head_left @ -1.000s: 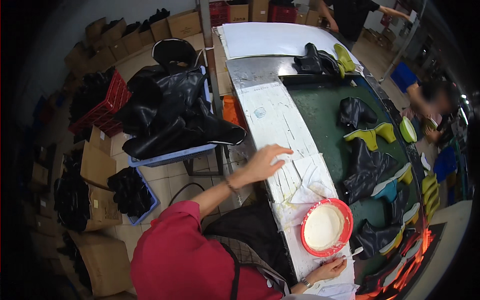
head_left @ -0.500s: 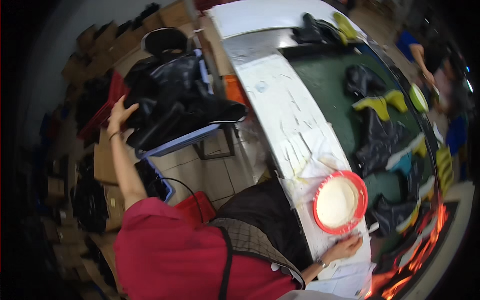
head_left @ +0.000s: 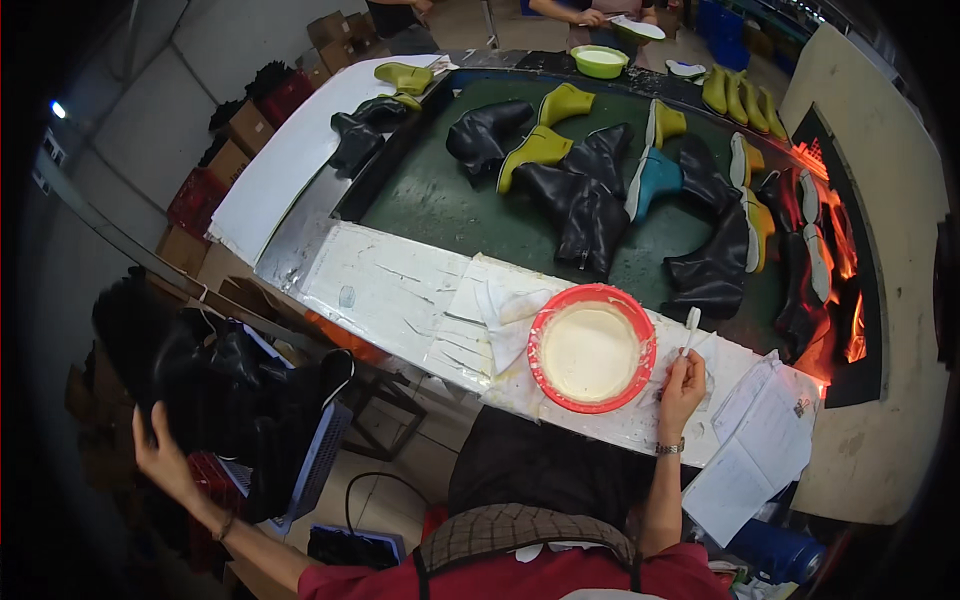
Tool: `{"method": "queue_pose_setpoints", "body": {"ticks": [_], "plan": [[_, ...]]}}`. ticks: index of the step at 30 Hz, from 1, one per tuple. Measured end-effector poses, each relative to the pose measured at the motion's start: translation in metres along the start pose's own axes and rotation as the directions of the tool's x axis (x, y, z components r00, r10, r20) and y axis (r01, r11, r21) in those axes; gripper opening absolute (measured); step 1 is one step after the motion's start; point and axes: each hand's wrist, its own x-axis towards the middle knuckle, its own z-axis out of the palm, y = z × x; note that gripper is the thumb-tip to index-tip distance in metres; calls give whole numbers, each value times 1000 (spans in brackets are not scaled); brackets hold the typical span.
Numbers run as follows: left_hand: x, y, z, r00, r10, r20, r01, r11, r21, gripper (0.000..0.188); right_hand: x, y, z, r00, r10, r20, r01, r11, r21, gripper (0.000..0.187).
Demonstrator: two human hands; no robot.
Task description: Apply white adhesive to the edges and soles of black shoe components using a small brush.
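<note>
My left hand [head_left: 165, 458] is at the lower left, fingers and thumb around the lower end of a black boot [head_left: 135, 335], which is smeared by motion. Beside it, more black boots [head_left: 245, 385] are heaped in a blue plastic crate [head_left: 318, 462]. On the white bench, my right hand [head_left: 682, 385] is closed on a slim white brush [head_left: 692, 325] whose head points up and away. Just left of that hand stands a red bowl [head_left: 540, 372] of cream-coloured liquid [head_left: 590, 350]. A stained white cloth [head_left: 508, 325] lies against the bowl's left side.
Black boots [head_left: 590, 215] with yellow or teal feet lie on the green conveyor [head_left: 420, 205]. Some pass beside a glowing orange heater [head_left: 850, 300] at right. Papers [head_left: 755, 450] hang over the bench edge. Across the belt, a person [head_left: 600, 20] handles a sole near a green bowl [head_left: 600, 62].
My view has swung from the left crate toward the bench and conveyor. My left hand, apart from the boots' tops before, now has a boot raised at the heap. The brush stays in my right hand.
</note>
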Motion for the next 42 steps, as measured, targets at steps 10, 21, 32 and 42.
{"method": "queue_pose_setpoints", "body": {"ticks": [10,21,32,42], "plan": [[-128,68,329,402,128,906,446,837,-317,35,9,-13,0,999,44,-18,-44,999,22,18],[-170,87,387,418,415,808,-209,910,-359,115,-18,-56,-1,992,119,32,-122,984,132,21],[-159,66,401,713,279,643,-129,954,-271,56,-16,-85,18,992,31,119,-56,976,210,23],[-153,125,300,-24,204,979,495,853,-166,29,14,-157,48,885,-272,378,277,960,44,52]]}}
